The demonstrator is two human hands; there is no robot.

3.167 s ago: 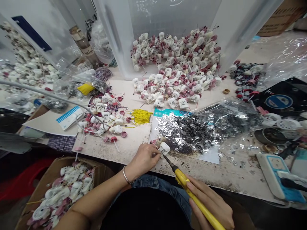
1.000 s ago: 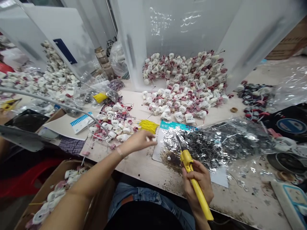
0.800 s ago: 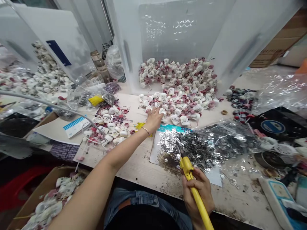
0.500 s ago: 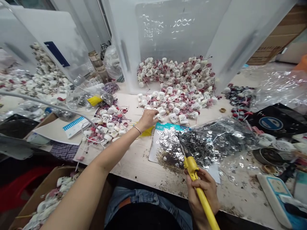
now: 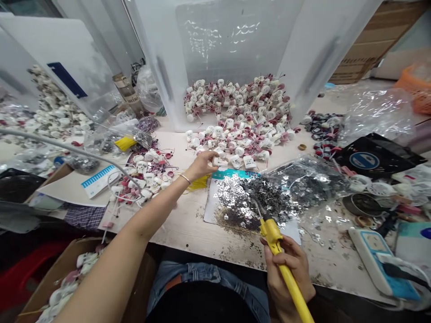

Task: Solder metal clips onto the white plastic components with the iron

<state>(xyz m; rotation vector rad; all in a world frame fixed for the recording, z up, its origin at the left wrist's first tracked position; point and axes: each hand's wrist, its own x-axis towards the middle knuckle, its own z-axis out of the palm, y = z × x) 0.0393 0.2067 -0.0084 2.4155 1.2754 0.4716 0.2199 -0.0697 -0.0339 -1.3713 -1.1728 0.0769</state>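
My left hand (image 5: 203, 164) reaches to the near edge of a heap of small white and pink parts (image 5: 240, 112). Its fingers are curled at a white part (image 5: 220, 162) and appear to pinch it. My right hand (image 5: 291, 269) is wrapped round a yellow tool (image 5: 272, 233) with a thin metal tip. That tip points into a pile of small shiny metal pieces (image 5: 232, 195) on a white and teal sheet (image 5: 211, 211). Darker small pieces (image 5: 269, 197) lie beside them. Yellow wires (image 5: 198, 183) rest just below my left wrist.
A translucent bin (image 5: 235, 45) stands behind the heap. More parts and wires (image 5: 141, 175) lie to the left, near a grey cable. On the right are a clear bag of dark pieces (image 5: 310, 184), a round tin (image 5: 362, 205) and a power strip (image 5: 380, 262). A cardboard box (image 5: 50, 278) sits lower left.
The whole view has shifted, with the bench contents now further left. My left hand stays at the near edge of the heap, and my right hand still grips the yellow tool.
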